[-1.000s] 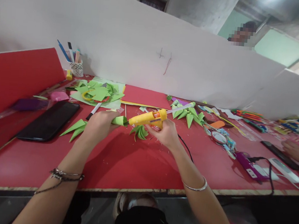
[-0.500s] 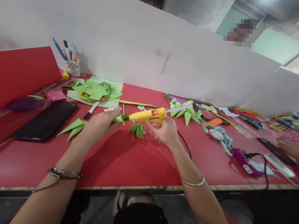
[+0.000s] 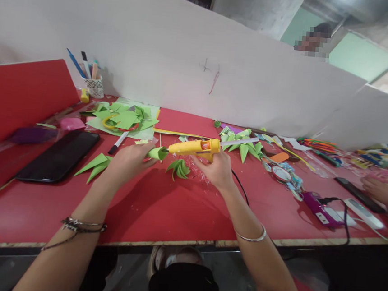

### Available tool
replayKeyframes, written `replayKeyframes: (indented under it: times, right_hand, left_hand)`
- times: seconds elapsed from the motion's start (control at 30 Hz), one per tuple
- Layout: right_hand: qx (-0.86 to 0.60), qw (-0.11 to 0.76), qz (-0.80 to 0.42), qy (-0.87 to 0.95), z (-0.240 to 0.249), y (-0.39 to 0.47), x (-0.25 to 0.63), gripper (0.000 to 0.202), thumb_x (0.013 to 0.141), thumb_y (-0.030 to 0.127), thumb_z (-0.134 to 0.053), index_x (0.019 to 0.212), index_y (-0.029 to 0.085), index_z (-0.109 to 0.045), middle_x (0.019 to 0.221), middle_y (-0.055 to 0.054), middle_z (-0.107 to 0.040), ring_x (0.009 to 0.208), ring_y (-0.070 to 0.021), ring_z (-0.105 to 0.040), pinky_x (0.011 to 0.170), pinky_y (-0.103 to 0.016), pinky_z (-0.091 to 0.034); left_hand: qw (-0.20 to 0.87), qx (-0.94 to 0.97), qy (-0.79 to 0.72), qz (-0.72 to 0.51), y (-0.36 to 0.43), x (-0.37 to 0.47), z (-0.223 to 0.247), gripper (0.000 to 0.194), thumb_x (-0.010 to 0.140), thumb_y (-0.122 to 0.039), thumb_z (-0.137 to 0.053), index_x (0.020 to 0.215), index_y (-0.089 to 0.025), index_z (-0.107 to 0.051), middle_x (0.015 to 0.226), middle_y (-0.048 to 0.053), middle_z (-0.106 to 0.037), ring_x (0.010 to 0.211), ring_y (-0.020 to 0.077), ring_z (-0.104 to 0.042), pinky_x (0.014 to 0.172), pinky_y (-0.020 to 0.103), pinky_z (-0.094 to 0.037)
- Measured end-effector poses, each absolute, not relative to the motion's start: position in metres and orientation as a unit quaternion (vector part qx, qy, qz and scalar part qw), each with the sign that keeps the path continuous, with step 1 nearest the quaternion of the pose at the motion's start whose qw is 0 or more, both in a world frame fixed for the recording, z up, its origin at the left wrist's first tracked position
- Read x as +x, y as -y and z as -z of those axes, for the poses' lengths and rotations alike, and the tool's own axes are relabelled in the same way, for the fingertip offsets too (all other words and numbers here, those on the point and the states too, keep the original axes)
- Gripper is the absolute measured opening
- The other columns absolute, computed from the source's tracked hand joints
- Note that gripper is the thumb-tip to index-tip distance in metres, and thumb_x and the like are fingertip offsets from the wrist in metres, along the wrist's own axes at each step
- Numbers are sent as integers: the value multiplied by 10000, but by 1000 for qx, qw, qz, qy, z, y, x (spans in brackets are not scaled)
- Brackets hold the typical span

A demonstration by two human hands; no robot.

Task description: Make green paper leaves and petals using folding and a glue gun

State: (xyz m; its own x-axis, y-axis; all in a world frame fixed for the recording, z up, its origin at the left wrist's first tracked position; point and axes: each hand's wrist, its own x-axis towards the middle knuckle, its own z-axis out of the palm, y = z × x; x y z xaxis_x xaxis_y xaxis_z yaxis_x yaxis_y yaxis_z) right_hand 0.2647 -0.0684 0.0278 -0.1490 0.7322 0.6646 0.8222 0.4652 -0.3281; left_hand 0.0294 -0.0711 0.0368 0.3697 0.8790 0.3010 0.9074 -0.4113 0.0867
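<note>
Between the fingers of my left hand is a rolled green paper cone, its wide end facing right. My right hand is wrapped around the handle of a yellow hot glue gun, with a clear glue stick poking out of its back. The gun's nozzle points left and is at the cone's opening; whether it touches the paper I cannot tell. On the table below the gun lies a small curled green paper piece. Folded green paper cones rest left of my left hand.
A black phone and a marker lie at left, near a pile of green paper pieces. Green cones sit behind my right hand. A purple power socket with cables and another person's hand are at right.
The glue gun has shifted slightly right. The green cone has turned, so its open end now shows more toward the nozzle. Both hands keep their hold.
</note>
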Motion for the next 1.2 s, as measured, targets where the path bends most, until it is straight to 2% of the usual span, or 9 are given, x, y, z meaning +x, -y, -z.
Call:
replayKeyframes:
  times: [0.23, 0.57, 0.83, 1.03, 1.2]
  right_hand:
    - [-510, 404, 60, 757, -28, 67, 264, 263, 725, 442, -557, 813, 195, -580, 764, -40, -657, 726, -196, -606, 611, -284, -432]
    - [-527, 374, 98, 757, -26, 65, 266, 196, 721, 333, -527, 827, 174, -572, 695, -41, -629, 612, -169, -576, 539, -261, -391]
    - [-531, 344, 77, 770, -31, 68, 266, 141, 723, 271, -502, 808, 173, -556, 645, -27, -581, 571, -150, -533, 506, -240, -338]
    - [-515, 345, 72, 781, -29, 69, 266, 138, 731, 246, -468, 829, 177, -536, 634, -21, -566, 517, -124, -480, 482, -232, -308]
    - [-518, 335, 67, 784, -28, 68, 265, 214, 718, 239, -449, 903, 170, -532, 599, 1, -543, 477, -111, -449, 462, -226, -290]
  left_hand:
    - [60, -821, 548, 147, 72, 30, -37, 210, 760, -257, -415, 917, -166, -522, 771, 94, -634, 685, 228, -597, 497, 252, -353]
    - [130, -814, 552, 128, 73, 29, -35, 261, 771, -256, -426, 1009, -169, -485, 771, 97, -645, 659, 232, -598, 461, 259, -309]
    - [135, -812, 558, 108, 75, 30, -40, 271, 796, -260, -416, 1036, -150, -481, 801, 107, -644, 654, 234, -591, 452, 257, -295]
    - [142, -806, 555, 146, 73, 27, -36, 239, 804, -259, -398, 1002, -144, -468, 840, 114, -617, 692, 240, -588, 458, 262, -295]
    - [138, -803, 552, 174, 71, 26, -33, 172, 796, -243, -402, 924, -147, -463, 812, 102, -594, 665, 223, -576, 489, 264, -318]
